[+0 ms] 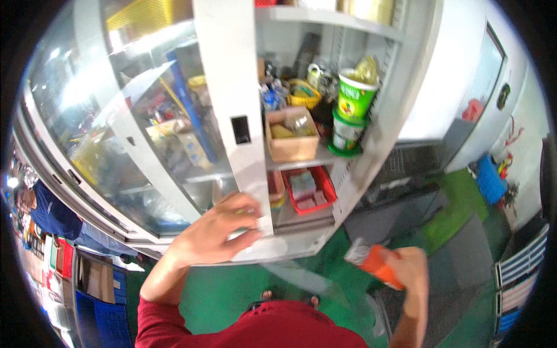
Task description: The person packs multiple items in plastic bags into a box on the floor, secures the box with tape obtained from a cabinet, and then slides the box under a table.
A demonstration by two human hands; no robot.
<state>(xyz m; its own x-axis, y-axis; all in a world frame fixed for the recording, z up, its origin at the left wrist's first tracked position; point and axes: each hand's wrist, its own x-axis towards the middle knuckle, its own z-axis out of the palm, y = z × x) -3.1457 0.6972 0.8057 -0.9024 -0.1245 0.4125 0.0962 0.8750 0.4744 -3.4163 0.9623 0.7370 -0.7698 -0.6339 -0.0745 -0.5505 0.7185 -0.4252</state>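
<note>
Left hand (223,229) grips the lower edge of the cabinet door (232,104), fingers wrapped on it. Right hand (406,267), low and well to the right, is closed around an orange packet (374,262). Risk: 2 stacked cups (351,113) stand at the shelf (301,162) edge above the right hand; a jolt of the door could likely topple them, or the blurred packet may slip.
</note>
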